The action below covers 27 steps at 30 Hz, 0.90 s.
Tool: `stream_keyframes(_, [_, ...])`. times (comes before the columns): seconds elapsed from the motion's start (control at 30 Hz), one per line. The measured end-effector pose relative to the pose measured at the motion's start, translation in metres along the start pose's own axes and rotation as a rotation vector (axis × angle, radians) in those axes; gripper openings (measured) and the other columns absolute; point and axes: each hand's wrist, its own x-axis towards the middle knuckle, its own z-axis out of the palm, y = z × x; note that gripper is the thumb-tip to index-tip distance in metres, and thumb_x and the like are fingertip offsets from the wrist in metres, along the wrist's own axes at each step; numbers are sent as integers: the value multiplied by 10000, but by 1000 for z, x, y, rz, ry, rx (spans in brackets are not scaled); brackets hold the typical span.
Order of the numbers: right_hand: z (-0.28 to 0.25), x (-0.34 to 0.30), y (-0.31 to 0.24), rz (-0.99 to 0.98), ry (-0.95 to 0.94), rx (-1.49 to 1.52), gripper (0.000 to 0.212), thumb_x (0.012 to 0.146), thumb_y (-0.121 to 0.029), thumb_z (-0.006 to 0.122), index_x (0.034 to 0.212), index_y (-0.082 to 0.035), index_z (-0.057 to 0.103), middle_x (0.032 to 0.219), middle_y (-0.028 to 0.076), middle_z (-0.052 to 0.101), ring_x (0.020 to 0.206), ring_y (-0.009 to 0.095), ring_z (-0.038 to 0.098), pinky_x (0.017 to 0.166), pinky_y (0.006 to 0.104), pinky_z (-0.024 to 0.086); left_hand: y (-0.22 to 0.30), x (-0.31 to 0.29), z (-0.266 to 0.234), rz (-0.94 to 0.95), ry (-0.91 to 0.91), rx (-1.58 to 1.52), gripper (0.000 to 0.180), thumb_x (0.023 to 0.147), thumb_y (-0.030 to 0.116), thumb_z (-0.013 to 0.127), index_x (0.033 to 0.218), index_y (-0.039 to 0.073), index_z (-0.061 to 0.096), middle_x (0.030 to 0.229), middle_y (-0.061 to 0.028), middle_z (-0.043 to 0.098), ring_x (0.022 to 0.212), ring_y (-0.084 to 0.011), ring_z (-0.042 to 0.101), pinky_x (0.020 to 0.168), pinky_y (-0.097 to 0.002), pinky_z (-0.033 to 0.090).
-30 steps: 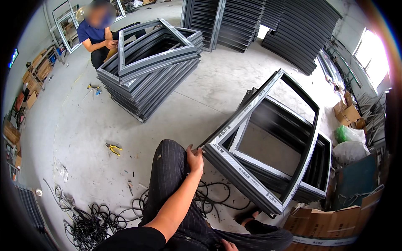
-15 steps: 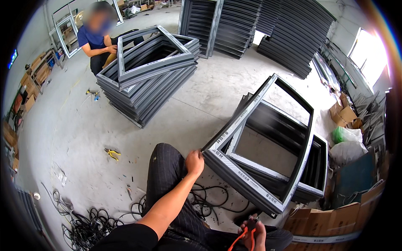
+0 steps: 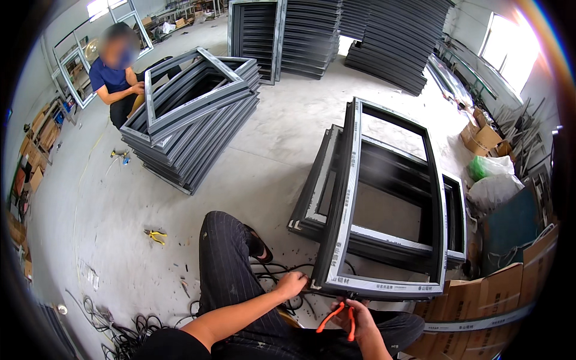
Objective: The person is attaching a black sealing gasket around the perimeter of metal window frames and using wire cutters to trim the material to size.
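Note:
A dark grey window frame [image 3: 353,180] with pale printed film along its faces lies on top of a small stack of like frames. My left hand [image 3: 291,285] is closed at its near left corner; the fingertips are partly out of sight there. In my right hand [image 3: 360,317] is a pair of orange-handled pliers [image 3: 350,324], its handles spread. The jaws reach the underside of the frame's near edge, where they are mostly hidden.
A co-worker [image 3: 117,75] squats behind a taller frame stack [image 3: 192,144] at the far left. Yellow-handled pliers [image 3: 156,236] and coiled black cables [image 3: 141,330] lie on the floor. Cardboard boxes [image 3: 480,300] stand at the near right, white bags [image 3: 495,192] beyond them.
The top frame has swung round, its near left corner now closer to me. My left hand moved nearer with that corner; the right hand brought the pliers up to the near edge.

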Motion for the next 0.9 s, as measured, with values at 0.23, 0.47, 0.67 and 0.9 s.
stream_keyframes(0.23, [-11, -6, 17, -52, -11, -49, 304, 867, -167, 594, 1149, -57, 563, 937, 136, 627, 936, 285, 617, 796, 440, 515, -1, 23, 4, 146, -16, -15, 339, 871, 299, 594, 970, -20, 654, 853, -151, 688, 797, -261, 665, 711, -357, 489])
stream_keyframes(0.47, [-16, 10, 23, -103, 13, -89, 300, 835, -200, 656, 1047, 5, 598, 776, 103, 626, 727, 237, 626, 675, 352, 512, 2, 9, 15, 34, -39, -49, 318, 818, 289, 671, 927, -9, 657, 812, -160, 671, 744, -271, 646, 691, -360, 486])
stream_keyframes(0.67, [-11, 19, 23, -110, 37, -89, 251, 797, -139, 648, 995, 7, 603, 751, 105, 613, 717, 255, 616, 674, 378, 504, 8, 8, 19, 78, 57, 30, 324, 815, 310, 670, 891, -5, 652, 785, -168, 658, 728, -297, 637, 676, -373, 482])
stream_keyframes(0.9, [-8, 10, 13, 98, -195, 36, 199, 772, -235, 558, 773, -38, 540, 563, 41, 428, 489, 169, 389, 502, 299, 337, -20, 19, 29, 44, 18, -113, 293, 822, 300, 670, 902, 18, 673, 784, -139, 675, 729, -265, 654, 674, -351, 489])
